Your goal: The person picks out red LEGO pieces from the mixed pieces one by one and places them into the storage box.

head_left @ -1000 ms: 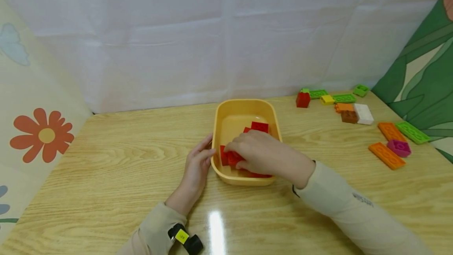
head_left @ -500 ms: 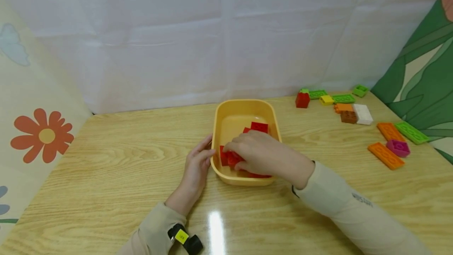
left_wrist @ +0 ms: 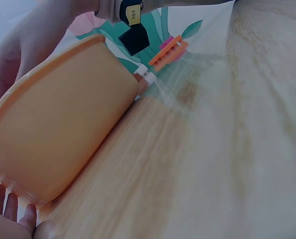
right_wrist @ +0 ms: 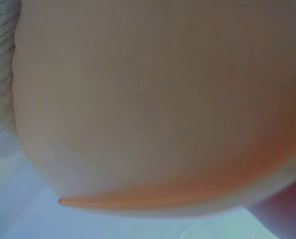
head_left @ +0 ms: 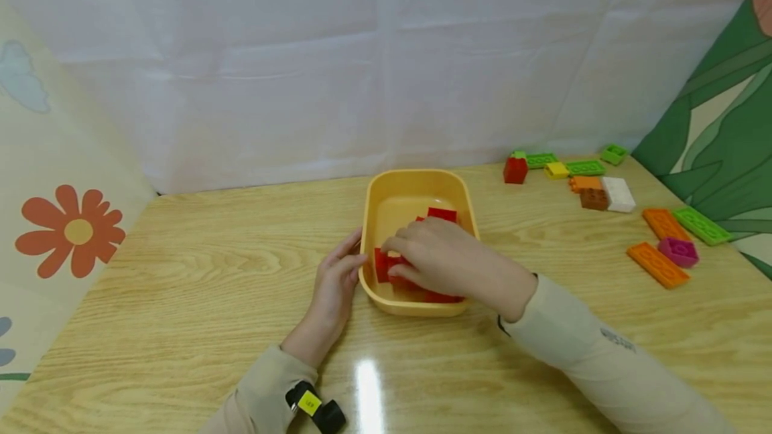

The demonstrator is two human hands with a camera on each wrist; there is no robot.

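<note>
In the head view a yellow plastic tub (head_left: 416, 309) stands on the wooden table with several red toy bricks (head_left: 442, 214) inside. My left hand (head_left: 334, 286) lies along the tub's left side, thumb near the rim. Its fingertips touch the tub's outer wall (left_wrist: 63, 124) in the left wrist view. My right hand (head_left: 440, 253) reaches over the right rim into the tub, fingers and thumb curled around a red brick (head_left: 395, 262) at the left of the pile; the palm hides much of the pile. A blurred close surface fills most of the right wrist view.
At the table's right lie a red brick with a green top (head_left: 515, 169), green plates (head_left: 702, 225), orange plates (head_left: 659, 265), a magenta brick (head_left: 679, 252), a white brick (head_left: 618, 194) and a brown brick (head_left: 594, 199). A white cloth (head_left: 271, 72) hangs behind.
My right thumb has moved up and left across the red brick, closer to the index finger, and the hand has lifted slightly. The left hand and the tub have stayed in place.
</note>
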